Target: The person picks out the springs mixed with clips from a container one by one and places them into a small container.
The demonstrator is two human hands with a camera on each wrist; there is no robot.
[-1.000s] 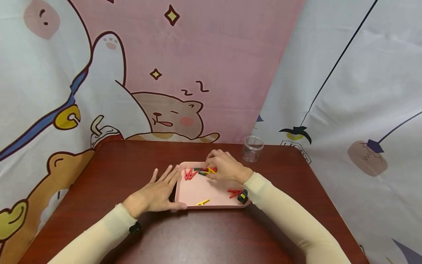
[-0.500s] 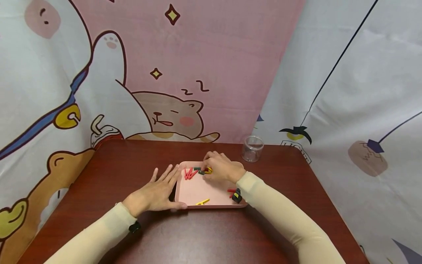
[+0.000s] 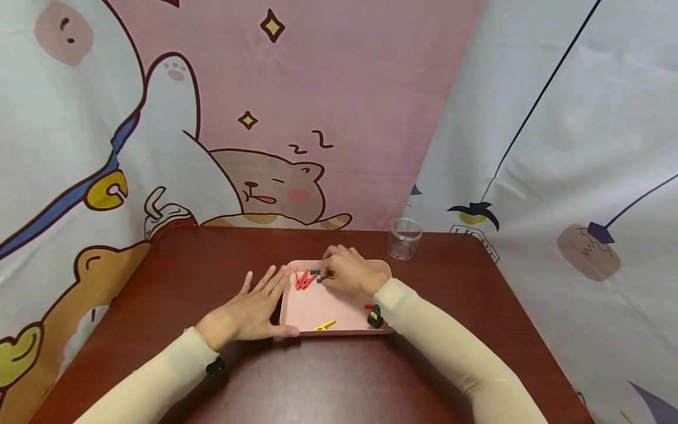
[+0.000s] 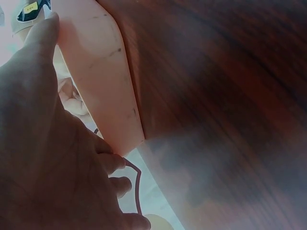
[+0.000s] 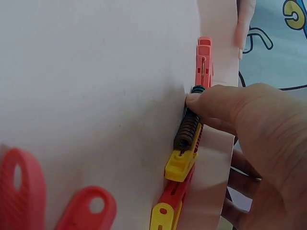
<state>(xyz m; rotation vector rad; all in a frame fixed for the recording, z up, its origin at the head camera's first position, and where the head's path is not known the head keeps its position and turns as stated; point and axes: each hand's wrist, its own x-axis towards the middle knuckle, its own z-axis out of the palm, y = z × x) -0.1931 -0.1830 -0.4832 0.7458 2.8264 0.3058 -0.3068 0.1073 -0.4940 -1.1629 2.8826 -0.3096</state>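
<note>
My left hand [image 3: 249, 309] lies with spread, straight fingers along the left wall of the pink tray [image 3: 339, 309], its thumb at the front left corner. Inside the tray at the back, my right hand [image 3: 349, 272] pinches a dark green ridged clothespin [image 5: 187, 132] between thumb and index finger; its far end is hidden by the thumb. A yellow clothespin [image 5: 176, 167] and a red clothespin [image 5: 178, 194] line up behind it along the tray wall. Light red clothespins [image 3: 304, 281] stand just left of the right fingers. Another yellow clothespin [image 3: 325, 325] lies by the front wall.
A clear round jar [image 3: 404, 240] stands on the brown table [image 3: 339, 377] behind the tray's right corner. A red clothespin [image 3: 368, 306] lies at the tray's right, partly covered by the right wrist camera [image 3: 375, 317]. A printed cloth [image 3: 371, 118] hangs behind the table.
My right hand has shifted left along the back of the tray, toward the light red clothespins, and now covers more of the dark green and yellow pieces. The left hand stays put.
</note>
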